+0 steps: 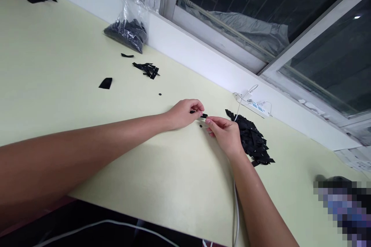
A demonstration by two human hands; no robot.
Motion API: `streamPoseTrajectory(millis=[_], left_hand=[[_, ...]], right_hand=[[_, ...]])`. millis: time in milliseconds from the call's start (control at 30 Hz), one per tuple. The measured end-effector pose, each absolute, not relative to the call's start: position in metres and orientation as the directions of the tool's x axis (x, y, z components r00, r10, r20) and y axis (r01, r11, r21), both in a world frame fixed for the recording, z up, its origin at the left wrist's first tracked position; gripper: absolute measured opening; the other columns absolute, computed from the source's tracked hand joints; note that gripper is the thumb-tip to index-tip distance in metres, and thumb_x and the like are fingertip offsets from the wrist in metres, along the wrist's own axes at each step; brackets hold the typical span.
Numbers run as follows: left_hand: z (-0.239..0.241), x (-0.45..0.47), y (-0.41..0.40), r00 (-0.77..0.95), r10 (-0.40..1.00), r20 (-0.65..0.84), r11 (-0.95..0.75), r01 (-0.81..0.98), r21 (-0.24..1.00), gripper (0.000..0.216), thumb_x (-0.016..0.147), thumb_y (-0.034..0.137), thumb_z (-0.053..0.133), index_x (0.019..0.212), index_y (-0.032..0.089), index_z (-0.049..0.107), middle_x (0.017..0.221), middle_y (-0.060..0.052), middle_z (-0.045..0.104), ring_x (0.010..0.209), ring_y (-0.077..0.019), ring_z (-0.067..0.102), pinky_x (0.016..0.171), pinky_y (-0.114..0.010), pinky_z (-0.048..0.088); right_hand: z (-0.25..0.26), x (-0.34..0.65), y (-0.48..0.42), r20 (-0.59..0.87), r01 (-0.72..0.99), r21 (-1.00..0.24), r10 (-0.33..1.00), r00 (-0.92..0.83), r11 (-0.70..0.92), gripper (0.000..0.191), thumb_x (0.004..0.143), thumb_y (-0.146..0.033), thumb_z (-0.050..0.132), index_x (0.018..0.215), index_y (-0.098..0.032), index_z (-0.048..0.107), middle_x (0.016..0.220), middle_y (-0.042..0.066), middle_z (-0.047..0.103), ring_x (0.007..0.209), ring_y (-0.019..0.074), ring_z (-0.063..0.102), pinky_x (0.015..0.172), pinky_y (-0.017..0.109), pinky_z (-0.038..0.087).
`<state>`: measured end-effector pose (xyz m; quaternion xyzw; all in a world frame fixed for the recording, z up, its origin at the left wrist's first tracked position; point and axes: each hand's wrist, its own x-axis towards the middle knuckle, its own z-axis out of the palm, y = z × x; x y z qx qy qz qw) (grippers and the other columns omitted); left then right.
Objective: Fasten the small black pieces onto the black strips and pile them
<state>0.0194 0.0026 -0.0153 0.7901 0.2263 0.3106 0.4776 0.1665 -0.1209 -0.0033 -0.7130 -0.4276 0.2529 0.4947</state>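
Observation:
A short black strip (204,115), which looks like fabric, is stretched between my two hands just above the table. My left hand (184,114) pinches one end between thumb and fingers. The other end is at the fingertips of my right hand (227,134), closed in a pinch. Below the strip, a small black ring (201,126) lies on the table, close to my right fingertips. Beside my right hand is a big heap of black strips (253,139), partly hidden by that hand and wrist.
Farther left lie a small black disc (160,94), a loose pile of black strips (147,70) and a black patch (106,83). A clear plastic bag (126,27) holding black pieces leans by the wall. A power strip (252,104) with white cables sits at the back; a pixelated shape (348,208) is at right.

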Motion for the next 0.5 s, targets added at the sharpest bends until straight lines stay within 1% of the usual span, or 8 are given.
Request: streamPoseTrajectory(millis=[100,200,267,333,400,467,500], left_hand=[[-0.0149,0.0193,0.001,0.709,0.647,0.28,-0.444,0.051,0.895,0.017,0.084,0.029,0.059,0.095,0.018,0.065,0.091,-0.003,0.068,0.084,-0.015,0.061,0.077,-0.03,0.048],[-0.0143,0.0196,-0.002,0.72,0.635,0.278,-0.446,0.048,0.894,0.017,0.084,0.03,0.059,0.094,0.018,0.066,0.089,-0.003,0.068,0.081,-0.0146,0.06,0.074,-0.029,0.048],[-0.0139,0.0201,-0.0038,0.724,0.63,0.281,-0.438,0.033,0.898,0.017,0.084,0.03,0.06,0.094,0.018,0.066,0.089,-0.003,0.068,0.08,-0.0144,0.06,0.074,-0.029,0.048],[-0.0135,0.0208,-0.0049,0.727,0.621,0.293,-0.42,-0.007,0.907,0.016,0.084,0.029,0.06,0.093,0.017,0.066,0.089,-0.003,0.068,0.081,-0.0143,0.06,0.076,-0.029,0.049],[-0.0134,0.0213,-0.0053,0.739,0.6,0.306,-0.393,-0.062,0.918,0.016,0.084,0.029,0.061,0.093,0.016,0.066,0.089,-0.004,0.067,0.082,-0.0142,0.061,0.077,-0.029,0.049],[-0.0135,0.0213,-0.0053,0.757,0.575,0.309,-0.36,-0.106,0.927,0.016,0.084,0.028,0.061,0.094,0.016,0.065,0.088,-0.004,0.067,0.082,-0.0141,0.061,0.077,-0.03,0.05],[-0.0136,0.0212,-0.0052,0.766,0.564,0.308,-0.346,-0.119,0.931,0.016,0.084,0.028,0.061,0.094,0.016,0.065,0.088,-0.004,0.067,0.082,-0.014,0.062,0.077,-0.03,0.05]], right_hand=[[-0.0015,0.1648,-0.1211,0.161,0.429,-0.899,0.846,0.508,-0.086,0.041,0.069,-0.051,0.079,0.091,-0.016,0.077,0.079,0.007,0.074,0.061,0.0151,0.061,0.055,0.029,0.05],[0.0001,0.1642,-0.1205,0.218,0.442,-0.897,0.858,0.465,-0.012,0.035,0.073,-0.046,0.077,0.091,-0.017,0.075,0.082,0.006,0.073,0.061,0.0138,0.058,0.057,0.029,0.049],[0.0004,0.1644,-0.1202,0.253,0.504,-0.863,0.867,0.43,0.002,0.029,0.076,-0.044,0.074,0.089,-0.018,0.075,0.085,0.006,0.073,0.065,0.0144,0.059,0.06,0.029,0.049],[0.0,0.165,-0.12,0.295,0.586,-0.811,0.865,0.406,0.002,0.024,0.078,-0.043,0.072,0.087,-0.02,0.076,0.093,0.007,0.073,0.075,0.0172,0.061,0.065,0.03,0.049],[-0.0005,0.1659,-0.1197,0.323,0.624,-0.781,0.864,0.386,0.013,0.02,0.079,-0.041,0.071,0.085,-0.022,0.076,0.107,0.008,0.072,0.093,0.0212,0.063,0.074,0.032,0.049],[-0.0009,0.1666,-0.1193,0.317,0.612,-0.79,0.88,0.355,0.038,0.018,0.08,-0.039,0.071,0.085,-0.022,0.075,0.117,0.008,0.07,0.106,0.0234,0.062,0.086,0.035,0.048],[-0.001,0.1669,-0.1191,0.3,0.591,-0.805,0.891,0.34,0.045,0.018,0.08,-0.038,0.071,0.085,-0.022,0.075,0.115,0.008,0.071,0.106,0.0233,0.063,0.09,0.036,0.047]])
